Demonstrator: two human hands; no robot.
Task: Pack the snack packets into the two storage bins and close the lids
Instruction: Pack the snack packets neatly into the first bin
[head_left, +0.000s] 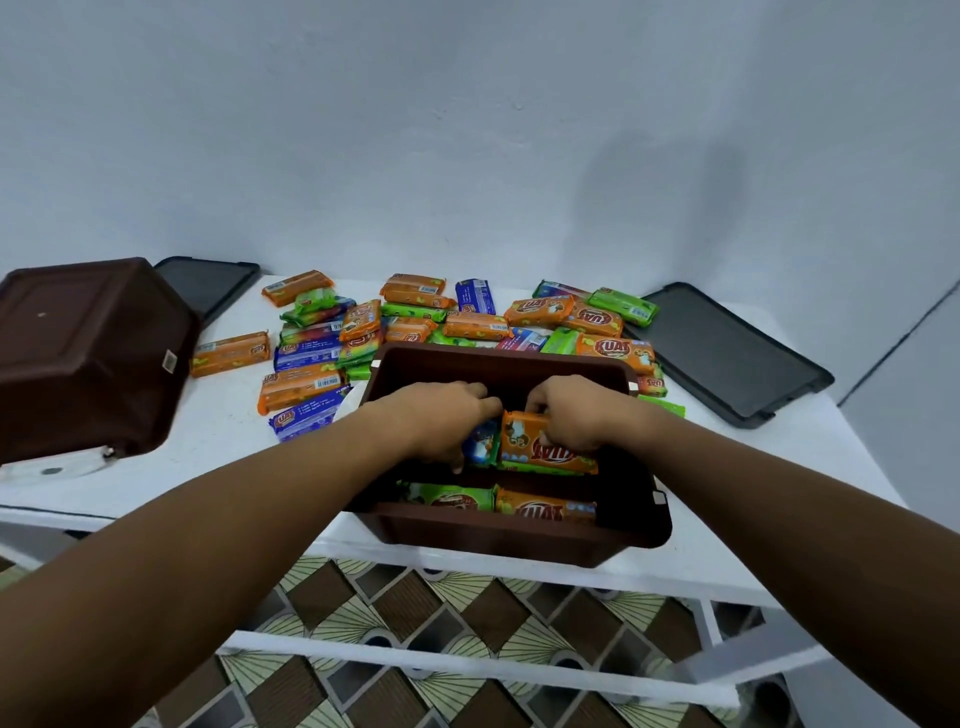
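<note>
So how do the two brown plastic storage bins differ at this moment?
The near brown plastic bin stands upright and open, with packets inside and both hands in it; the far-left brown plastic bin lies tipped over, base showing, with no packets visible in it. Both are lidless, the same brown colour, and on the white table.

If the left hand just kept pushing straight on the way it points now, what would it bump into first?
Likely the orange packet in the right hand: the left hand points right across the open bin, fingers almost touching it. Depth is hard to judge.
</note>
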